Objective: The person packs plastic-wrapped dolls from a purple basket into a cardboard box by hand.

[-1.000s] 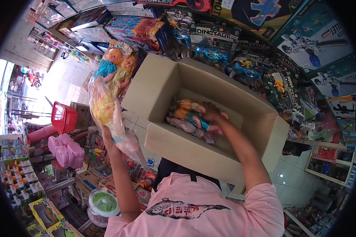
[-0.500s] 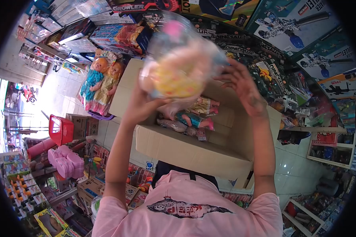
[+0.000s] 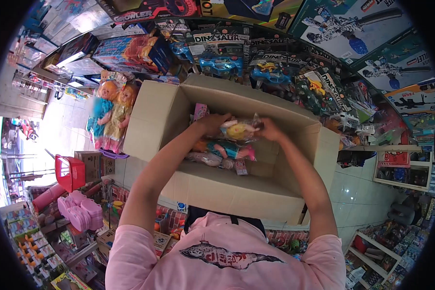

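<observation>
Inside the open cardboard box (image 3: pixel 237 191), a doll in a clear plastic bag (image 3: pixel 239 131) with a yellow outfit lies level between my hands. My left hand (image 3: pixel 213 124) is closed on its left end, fingers partly hidden. At the other end my right hand (image 3: pixel 270 130) pinches the doll's bag. Just below it, a bagged doll in a turquoise outfit (image 3: pixel 222 149) with pink feet rests in the box. Another bagged item (image 3: pixel 204 158) and a small pink box (image 3: pixel 241 167) lie nearer the front wall. A pink package (image 3: pixel 201 111) stands at the back left.
Two large bagged dolls (image 3: pixel 112 116) stand left of the box. Bagged dinosaur toys (image 3: pixel 220 53) and boxed toy guns (image 3: pixel 353 29) line the back. A red basket (image 3: pixel 70 171) and pink plastic pieces (image 3: pixel 80 210) are at left. White-framed shelves (image 3: pixel 403 169) stand at right.
Both hands have come down into the box with the bagged yellow doll, which was held up above it. My right hand, spread open before, now pinches the doll's bag.
</observation>
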`<state>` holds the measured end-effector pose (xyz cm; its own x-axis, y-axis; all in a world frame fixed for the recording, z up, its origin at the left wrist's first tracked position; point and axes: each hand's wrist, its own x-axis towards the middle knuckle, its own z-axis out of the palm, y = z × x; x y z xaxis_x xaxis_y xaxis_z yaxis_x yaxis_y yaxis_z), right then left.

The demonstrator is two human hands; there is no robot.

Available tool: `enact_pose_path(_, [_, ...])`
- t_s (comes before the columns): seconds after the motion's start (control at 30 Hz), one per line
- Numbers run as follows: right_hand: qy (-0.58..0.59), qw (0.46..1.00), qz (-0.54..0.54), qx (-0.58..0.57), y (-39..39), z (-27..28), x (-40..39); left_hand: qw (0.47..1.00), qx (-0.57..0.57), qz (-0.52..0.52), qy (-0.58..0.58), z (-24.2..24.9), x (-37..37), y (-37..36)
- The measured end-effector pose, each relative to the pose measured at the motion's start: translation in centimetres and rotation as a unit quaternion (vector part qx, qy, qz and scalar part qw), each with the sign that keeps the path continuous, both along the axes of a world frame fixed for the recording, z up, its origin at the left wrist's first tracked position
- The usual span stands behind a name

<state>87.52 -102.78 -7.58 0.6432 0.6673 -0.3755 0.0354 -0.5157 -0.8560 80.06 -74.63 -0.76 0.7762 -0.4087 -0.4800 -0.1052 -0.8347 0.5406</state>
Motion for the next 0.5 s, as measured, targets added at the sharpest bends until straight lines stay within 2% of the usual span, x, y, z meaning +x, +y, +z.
enact_pose_path(0.07, [0.003,1.0,-0.018,0.013,-0.3,-6.9,-0.9,0.999,-0.033,0.009,-0.02,-5.2,0.2,1.0])
enact_pose_path(0.13, [0.008,0.999,-0.035,0.026,-0.7,-8.7,-1.8,0.992,-0.118,-0.017,-0.051,-10.6,0.7,1.9])
enact_pose_path(0.17, [-0.129,0.992,0.001,-0.009,-0.5,-8.7,-2.5,0.991,-0.119,-0.019,-0.049,-9.5,0.5,1.6])
enact_pose_path(0.2, [-0.262,0.963,0.038,-0.044,-0.2,-8.8,-3.2,0.992,-0.03,-0.039,-0.115,-8.4,0.0,1.4])
enact_pose_path(0.23, [-0.26,0.964,0.037,-0.045,0.2,-9.0,-3.8,0.98,0.059,-0.058,-0.18,-7.6,-0.2,1.2])
enact_pose_path(0.3, [-0.179,0.955,-0.069,-0.226,1.6,-9.7,-5.2,0.982,0.083,-0.041,-0.162,-8.1,-0.6,1.0])
enact_pose_path(0.33, [-0.176,0.956,-0.068,-0.226,2.5,-9.0,-5.4,0.983,0.109,-0.024,-0.149,-8.3,-0.7,1.0])
enact_pose_path(0.37, [-0.144,0.947,-0.093,-0.272,3.3,-7.3,-5.6,0.983,0.109,-0.025,-0.146,-8.5,-0.6,0.9])
enact_pose_path(0.43, [-0.11,0.934,-0.119,-0.318,4.4,-3.8,-5.5,0.988,0.144,0.019,-0.056,-8.6,-0.3,0.8])
enact_pose_path(0.5, [-0.09,0.925,-0.147,-0.34,5.0,-1.7,-5.3,0.99,0.132,0.0,-0.05,-8.9,0.3,1.3])
